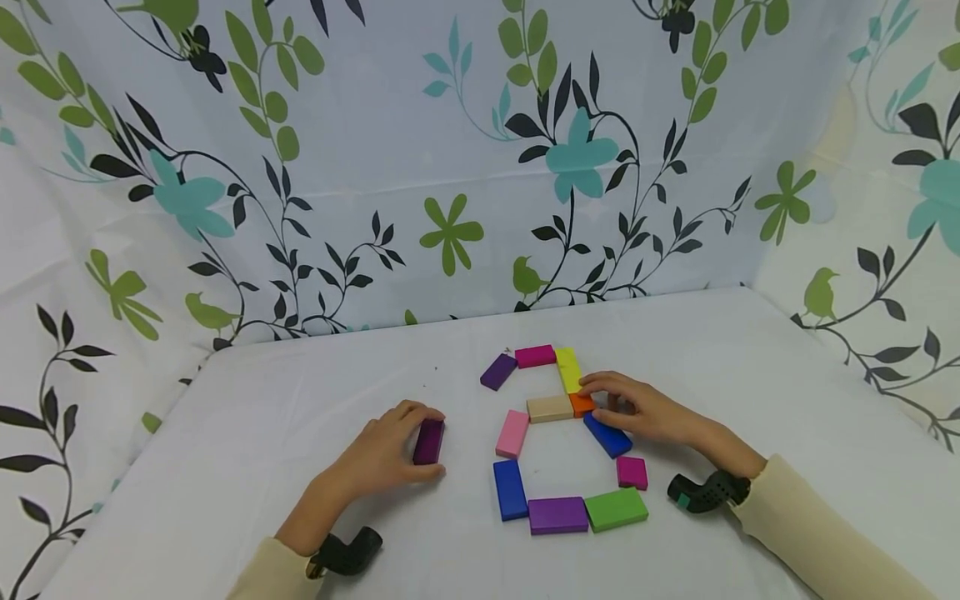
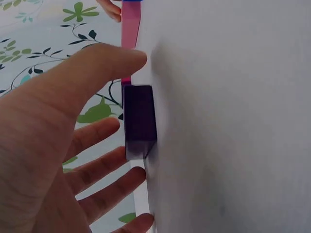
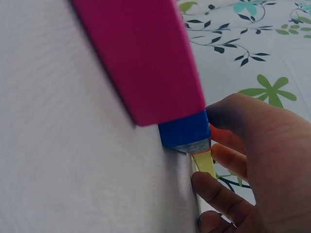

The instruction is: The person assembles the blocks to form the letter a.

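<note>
My left hand [image 1: 388,448] is spread around a dark purple block [image 1: 429,442] on the left part of the white table. In the left wrist view, the thumb [image 2: 124,60] stands apart from this purple block, and the other fingers reach along its far side. My right hand [image 1: 641,410] is at a small orange block [image 1: 582,405], its index finger and thumb pinching the block's edges. A yellow block [image 1: 568,370] and a blue block [image 1: 609,435] adjoin the orange one. In the right wrist view, a magenta block [image 3: 150,63] hides part of the blue one.
Other blocks form a figure-eight-like outline: magenta [image 1: 535,357], purple [image 1: 498,372], tan [image 1: 550,408], pink [image 1: 512,434], blue [image 1: 511,490], violet [image 1: 558,516] and green [image 1: 617,509]. Behind the table [image 1: 300,383] hangs a leaf-patterned cloth [image 1: 360,167].
</note>
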Tool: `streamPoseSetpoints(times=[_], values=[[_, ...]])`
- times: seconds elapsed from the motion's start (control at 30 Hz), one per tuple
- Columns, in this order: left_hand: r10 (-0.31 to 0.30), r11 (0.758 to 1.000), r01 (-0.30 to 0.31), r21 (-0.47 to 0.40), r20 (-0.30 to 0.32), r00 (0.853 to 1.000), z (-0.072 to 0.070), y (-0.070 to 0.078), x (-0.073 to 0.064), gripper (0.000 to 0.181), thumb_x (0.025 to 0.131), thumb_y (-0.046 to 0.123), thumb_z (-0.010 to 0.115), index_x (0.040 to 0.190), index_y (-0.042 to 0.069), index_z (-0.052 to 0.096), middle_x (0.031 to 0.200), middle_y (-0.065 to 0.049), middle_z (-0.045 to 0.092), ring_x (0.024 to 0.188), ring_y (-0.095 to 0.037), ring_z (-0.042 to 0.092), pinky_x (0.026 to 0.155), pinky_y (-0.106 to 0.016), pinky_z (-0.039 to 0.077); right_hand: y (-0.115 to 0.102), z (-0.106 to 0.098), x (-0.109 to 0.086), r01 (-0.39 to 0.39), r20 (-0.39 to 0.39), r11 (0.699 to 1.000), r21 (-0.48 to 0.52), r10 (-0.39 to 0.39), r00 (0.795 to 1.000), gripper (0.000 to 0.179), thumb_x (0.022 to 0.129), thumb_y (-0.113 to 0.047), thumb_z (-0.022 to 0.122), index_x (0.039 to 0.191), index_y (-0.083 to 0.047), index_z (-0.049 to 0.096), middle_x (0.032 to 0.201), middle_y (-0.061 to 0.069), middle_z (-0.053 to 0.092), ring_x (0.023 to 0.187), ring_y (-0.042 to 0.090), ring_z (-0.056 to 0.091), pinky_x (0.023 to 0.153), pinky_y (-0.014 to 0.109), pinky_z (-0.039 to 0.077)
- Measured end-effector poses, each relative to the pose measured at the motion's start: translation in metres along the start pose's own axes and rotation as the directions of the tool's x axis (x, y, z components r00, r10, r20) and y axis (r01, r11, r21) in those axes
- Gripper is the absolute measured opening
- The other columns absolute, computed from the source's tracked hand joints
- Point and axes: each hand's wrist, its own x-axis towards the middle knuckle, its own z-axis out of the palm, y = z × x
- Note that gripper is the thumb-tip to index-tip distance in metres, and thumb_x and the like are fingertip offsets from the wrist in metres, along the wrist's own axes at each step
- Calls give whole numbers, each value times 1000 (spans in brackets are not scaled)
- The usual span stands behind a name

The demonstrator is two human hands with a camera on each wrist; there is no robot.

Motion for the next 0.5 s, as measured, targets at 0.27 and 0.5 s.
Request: streamPoseSetpoints(times=[0.27,0.5], values=[[44,998,-44,-44,-4,999,-1,-10,-1,55,78,25,80,128,16,59,128,-7,56,116,-27,54,94,-54,44,1,1,1,-12,-1,1000,-3,12,1000,34,95,-16,63,128,-8,59,138,18,50,88,11,53,74,22,51],[28,997,-29,-68,-16,999,-1,-9,0,55,79,30,81,127,14,61,126,-7,58,117,-28,54,97,-54,44,1,1,0,-17,-3,1000,3,17,1000,34,95,-17,63,128,-8,59,138,18,50,88,12,54,73,22,51]])
